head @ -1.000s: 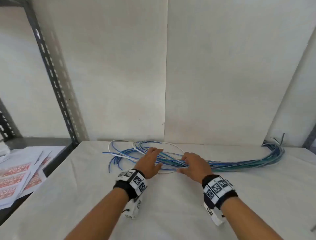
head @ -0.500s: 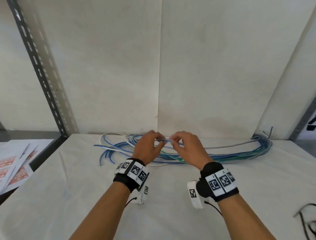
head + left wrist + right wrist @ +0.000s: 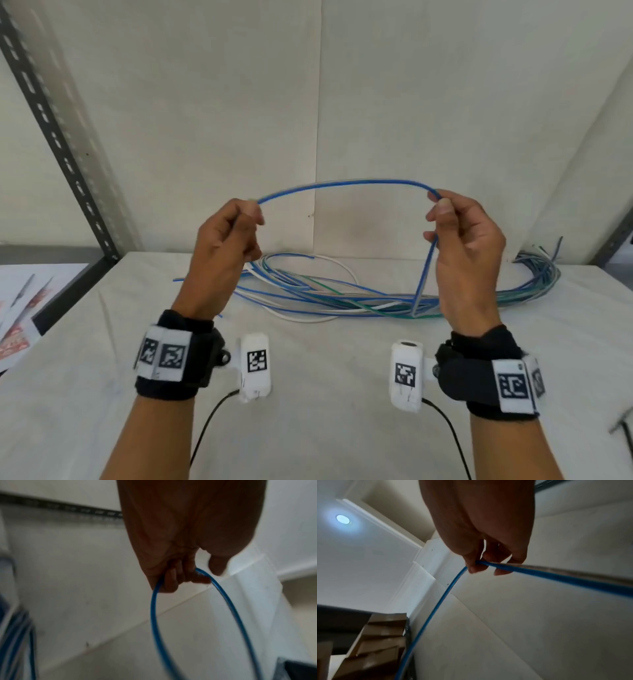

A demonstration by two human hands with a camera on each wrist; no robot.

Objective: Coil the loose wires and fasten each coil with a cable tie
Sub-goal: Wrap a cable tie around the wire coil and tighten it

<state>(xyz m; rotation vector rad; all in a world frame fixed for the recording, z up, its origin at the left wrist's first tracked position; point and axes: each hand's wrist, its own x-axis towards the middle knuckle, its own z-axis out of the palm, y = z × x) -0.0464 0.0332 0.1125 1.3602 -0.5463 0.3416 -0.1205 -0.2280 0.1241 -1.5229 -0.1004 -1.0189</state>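
A single blue wire arches in the air between my two raised hands. My left hand pinches one end of the arch, and its curled fingers hold the blue wire in the left wrist view. My right hand pinches the other side; from there the wire drops to the pile. Its fingers grip the blue wire in the right wrist view. The pile of loose wires, blue, white and green, lies on the white table behind my wrists.
A slotted metal shelf post slants up at the left. Printed sheets lie on the neighbouring surface at the far left. A dark item shows at the table's right edge. Cardboard boxes appear in the right wrist view.
Both hands went from resting on the pile to pinching one blue wire, then rose and moved apart, drawing it into an arch above the table.
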